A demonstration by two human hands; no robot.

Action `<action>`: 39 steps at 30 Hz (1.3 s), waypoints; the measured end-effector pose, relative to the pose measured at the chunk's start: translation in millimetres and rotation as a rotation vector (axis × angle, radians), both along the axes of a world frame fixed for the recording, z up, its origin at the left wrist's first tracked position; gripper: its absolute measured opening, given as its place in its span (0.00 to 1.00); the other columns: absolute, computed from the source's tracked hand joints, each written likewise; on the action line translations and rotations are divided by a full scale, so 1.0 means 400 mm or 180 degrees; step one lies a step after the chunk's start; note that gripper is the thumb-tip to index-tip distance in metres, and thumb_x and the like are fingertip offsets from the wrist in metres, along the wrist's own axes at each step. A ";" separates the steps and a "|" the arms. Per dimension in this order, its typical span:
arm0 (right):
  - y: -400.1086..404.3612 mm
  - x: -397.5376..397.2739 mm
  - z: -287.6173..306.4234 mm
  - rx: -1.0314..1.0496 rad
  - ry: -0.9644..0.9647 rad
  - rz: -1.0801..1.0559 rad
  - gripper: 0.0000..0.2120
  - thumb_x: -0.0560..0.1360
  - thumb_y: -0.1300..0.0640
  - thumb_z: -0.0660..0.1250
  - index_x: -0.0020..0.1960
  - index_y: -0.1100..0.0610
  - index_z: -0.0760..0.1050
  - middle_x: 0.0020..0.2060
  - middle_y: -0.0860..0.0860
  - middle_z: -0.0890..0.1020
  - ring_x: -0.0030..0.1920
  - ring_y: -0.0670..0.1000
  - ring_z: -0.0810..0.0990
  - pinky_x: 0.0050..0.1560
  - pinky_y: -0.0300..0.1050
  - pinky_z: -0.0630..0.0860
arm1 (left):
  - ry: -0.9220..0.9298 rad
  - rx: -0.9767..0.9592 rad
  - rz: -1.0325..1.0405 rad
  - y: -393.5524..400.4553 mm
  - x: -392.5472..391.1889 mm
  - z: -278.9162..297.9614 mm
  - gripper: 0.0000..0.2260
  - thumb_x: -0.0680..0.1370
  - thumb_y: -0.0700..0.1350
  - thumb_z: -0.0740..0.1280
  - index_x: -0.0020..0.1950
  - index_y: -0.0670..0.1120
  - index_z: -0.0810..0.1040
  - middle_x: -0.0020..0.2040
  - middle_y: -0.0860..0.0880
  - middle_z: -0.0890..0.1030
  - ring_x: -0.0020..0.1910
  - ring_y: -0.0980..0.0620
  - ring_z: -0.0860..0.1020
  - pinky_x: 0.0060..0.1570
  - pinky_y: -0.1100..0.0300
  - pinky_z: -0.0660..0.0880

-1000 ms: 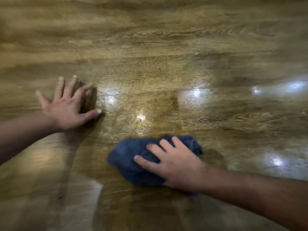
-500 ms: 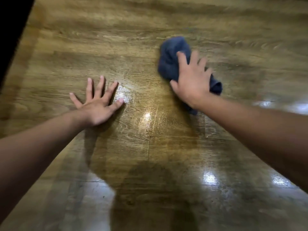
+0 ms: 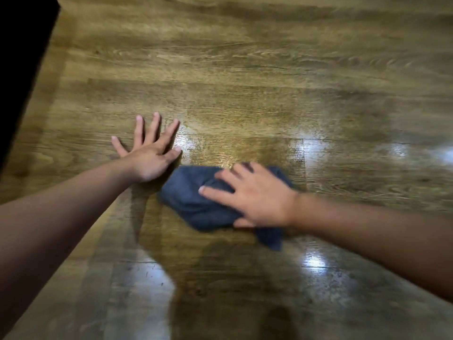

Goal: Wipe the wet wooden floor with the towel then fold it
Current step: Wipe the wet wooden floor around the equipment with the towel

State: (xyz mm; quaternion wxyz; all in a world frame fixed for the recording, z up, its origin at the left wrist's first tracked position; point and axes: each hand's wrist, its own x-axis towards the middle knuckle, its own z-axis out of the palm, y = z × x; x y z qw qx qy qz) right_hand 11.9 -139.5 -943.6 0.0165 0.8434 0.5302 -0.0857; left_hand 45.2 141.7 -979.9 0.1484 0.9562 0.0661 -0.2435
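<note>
Two bare hands and one dark blue towel [image 3: 196,200] on a glossy wooden floor [image 3: 245,69]; the left hand [image 3: 149,153] lies flat on the boards, fingers spread wide; the right hand [image 3: 257,197] presses the bunched towel down, fingers splayed across the cloth, just beside the left.

No writing anywhere I can read.

The wooden floor [image 3: 245,69] under my hands shows only grain and shine, and my blue towel [image 3: 191,195] carries no label, brand, number or sign that I can make out.
</note>
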 end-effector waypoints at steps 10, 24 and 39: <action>-0.099 0.359 0.003 0.0354 -0.0221 -0.3629 0.38 0.73 0.43 0.70 0.77 0.48 0.56 0.71 0.59 0.62 0.66 0.67 0.66 0.58 0.68 0.73 | 0.0081 -0.0195 0.0105 0.000 0.004 0.005 0.19 0.76 0.72 0.42 0.65 0.82 0.37 0.77 0.66 0.32 0.74 0.55 0.26 0.63 0.30 0.27; 0.141 -0.185 0.030 0.0360 0.0435 0.0727 0.30 0.76 0.46 0.62 0.77 0.47 0.62 0.63 0.56 0.72 0.54 0.59 0.72 0.47 0.57 0.73 | -0.0030 0.0307 0.0652 0.078 -0.017 0.039 0.24 0.79 0.69 0.44 0.75 0.72 0.46 0.80 0.59 0.37 0.79 0.53 0.36 0.68 0.28 0.36; 0.123 0.375 0.020 0.0437 -0.0104 -0.3299 0.38 0.75 0.45 0.70 0.79 0.46 0.55 0.73 0.58 0.61 0.67 0.66 0.65 0.59 0.64 0.72 | 0.0183 0.0138 0.0655 0.113 -0.028 0.024 0.23 0.80 0.68 0.42 0.74 0.74 0.40 0.77 0.61 0.31 0.76 0.55 0.29 0.67 0.28 0.32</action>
